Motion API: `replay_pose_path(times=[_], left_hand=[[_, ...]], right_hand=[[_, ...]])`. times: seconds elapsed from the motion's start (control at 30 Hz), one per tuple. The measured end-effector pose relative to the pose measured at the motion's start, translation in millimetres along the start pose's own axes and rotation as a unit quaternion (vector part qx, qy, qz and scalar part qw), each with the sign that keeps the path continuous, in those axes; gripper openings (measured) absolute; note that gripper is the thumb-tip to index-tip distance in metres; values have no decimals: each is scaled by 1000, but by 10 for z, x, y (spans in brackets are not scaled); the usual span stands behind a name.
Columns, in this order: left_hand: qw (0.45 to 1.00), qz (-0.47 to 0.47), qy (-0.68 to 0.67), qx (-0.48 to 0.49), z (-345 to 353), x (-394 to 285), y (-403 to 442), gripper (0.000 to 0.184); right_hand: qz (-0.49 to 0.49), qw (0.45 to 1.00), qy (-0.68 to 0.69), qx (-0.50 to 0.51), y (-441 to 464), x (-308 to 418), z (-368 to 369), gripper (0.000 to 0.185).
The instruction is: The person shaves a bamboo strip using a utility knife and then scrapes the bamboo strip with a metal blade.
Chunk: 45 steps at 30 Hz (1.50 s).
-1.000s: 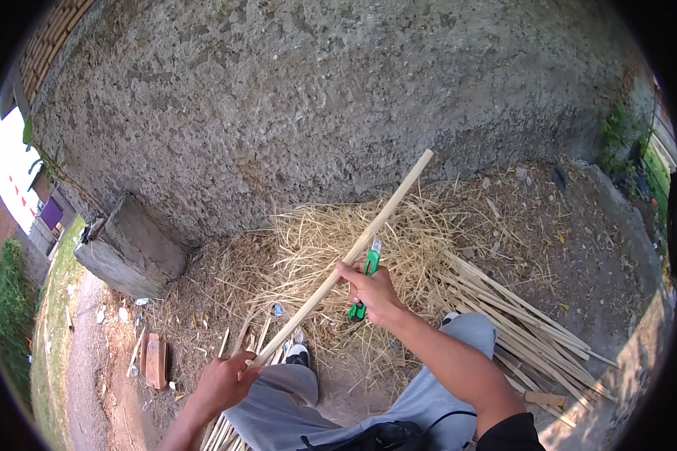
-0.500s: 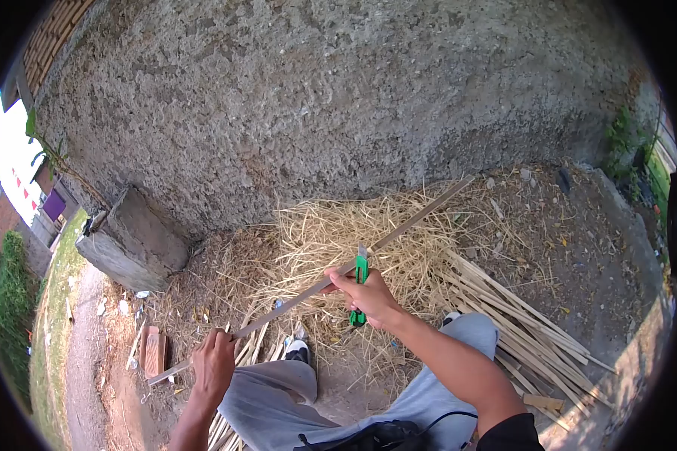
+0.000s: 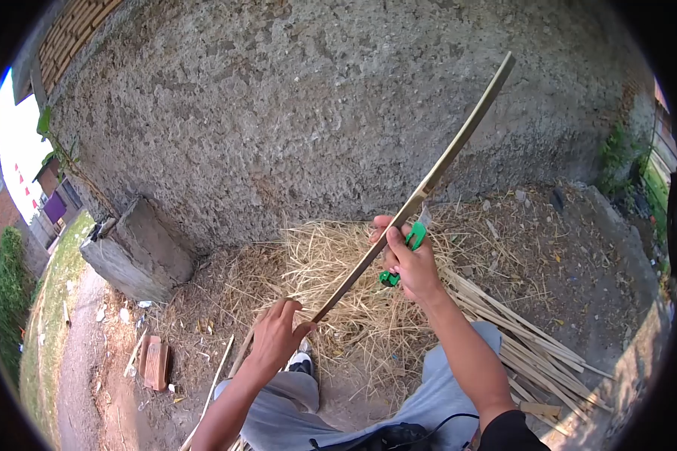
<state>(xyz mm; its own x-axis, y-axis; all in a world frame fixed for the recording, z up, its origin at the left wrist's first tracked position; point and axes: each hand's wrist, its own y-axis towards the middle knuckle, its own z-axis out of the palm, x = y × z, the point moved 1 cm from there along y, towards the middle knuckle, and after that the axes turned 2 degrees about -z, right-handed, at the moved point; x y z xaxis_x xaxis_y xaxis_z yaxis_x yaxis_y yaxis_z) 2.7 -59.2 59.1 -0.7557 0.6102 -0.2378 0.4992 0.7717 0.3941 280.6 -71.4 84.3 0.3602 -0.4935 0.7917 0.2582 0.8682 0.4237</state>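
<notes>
Holding the long wood strip [image 3: 459, 143] up at a slant, your right hand [image 3: 414, 259] pinches it near its middle and also grips the green knife [image 3: 415, 235]. Your left hand [image 3: 277, 334] has its fingers at the low end of the strip. Your two hands are apart. The strip's top end is in front of the rough gray wall [image 3: 278, 113]. Under it is a pile of thin shavings [image 3: 316, 252], with more strips [image 3: 534, 338] on the ground to the right.
</notes>
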Motion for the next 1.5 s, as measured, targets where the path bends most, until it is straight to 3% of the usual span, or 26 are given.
replay_pose_path(times=[0.07, 0.17, 0.27, 0.43, 0.53, 0.57, 0.73, 0.8, 0.83, 0.87, 0.9, 0.93, 1.03, 1.1, 1.2, 1.23, 1.27, 1.3, 1.33, 1.37, 1.4, 1.43, 1.47, 1.5], left_hand=[[1000, 13, -23, -6, -294, -188, 110, 47], [978, 31, -184, -87, -935, -473, 296, 50], [903, 72, -402, -132, -1437, -634, 543, 54], [853, 17, -470, -225, -2094, -870, 958, 61], [834, 49, -526, -160, -2338, -800, 1147, 62], [827, 53, -539, -151, -2394, -831, 1182, 61], [797, 66, -588, -121, -2622, -1018, 1101, 51], [752, 108, -642, -106, -2739, -986, 1049, 42], [751, 105, -643, -106, -2765, -1033, 1008, 42], [756, 113, -616, -190, -2799, -1083, 938, 41], [757, 120, -582, -273, -2816, -1124, 871, 40], [758, 116, -581, -272, -2798, -1174, 829, 40], [745, 70, -539, -387, -2618, -1305, 716, 35], [744, 60, -541, -387, -2472, -1235, 614, 36], [744, 32, -541, -391, -2264, -1092, 553, 37], [744, 21, -539, -395, -2207, -1049, 549, 38], [743, 19, -540, -394, -2155, -1015, 572, 38], [738, 1, -547, -395, -2109, -976, 621, 40], [732, -17, -553, -397, -2065, -941, 670, 43], [721, -32, -564, -401, -2011, -914, 718, 43], [719, -32, -564, -405, -1945, -878, 751, 43], [716, -51, -580, -386, -1871, -834, 783, 43], [712, -71, -595, -366, -1823, -809, 809, 44], [710, -73, -594, -371, -1813, -803, 833, 44]], right_hand=[[-2, 1000, 11, -1, -35, 137, 90, 27], [36, 989, -134, 47, -183, 233, 295, 28], [53, 968, -229, 86, -392, 127, 556, 28], [94, 948, -256, 166, -672, -108, 832, 30], [89, 938, -282, 184, -724, -169, 910, 31], [23, 952, -250, 176, -729, -301, 906, 28], [85, 926, -283, 237, -614, -61, 1044, 34], [97, 913, -304, 254, -575, 54, 1045, 36], [39, 916, -339, 213, -563, 116, 1037, 40], [-20, 913, -370, 172, -541, 182, 1040, 44], [65, 915, -371, 145, -515, 259, 956, 49], [69, 927, -349, 121, -513, 245, 814, 49], [81, 936, -341, 24, -623, 382, 207, 47], [9, 928, -362, -86, -779, 499, -450, 46], [19, 837, -441, -324, -1259, 633, -1662, 44], [66, 797, -489, -348, -1543, 496, -2262, 45], [134, 761, -539, -335, -1913, 377, -2645, 52], [224, 670, -662, -251, -2449, 110, -3310, 61], [279, 643, -671, -241, -3044, -178, -3641, 69], [400, 594, -669, -199, -3634, -389, -3788, 75], [465, 578, -655, -142, -4132, -514, -3698, 66], [448, 608, -637, -154, -5145, -1036, -4187, 50], [488, 565, -662, -66, -5541, -1110, -3968, 38], [510, 538, -670, -42, -5833, -1186, -3690, 38]])
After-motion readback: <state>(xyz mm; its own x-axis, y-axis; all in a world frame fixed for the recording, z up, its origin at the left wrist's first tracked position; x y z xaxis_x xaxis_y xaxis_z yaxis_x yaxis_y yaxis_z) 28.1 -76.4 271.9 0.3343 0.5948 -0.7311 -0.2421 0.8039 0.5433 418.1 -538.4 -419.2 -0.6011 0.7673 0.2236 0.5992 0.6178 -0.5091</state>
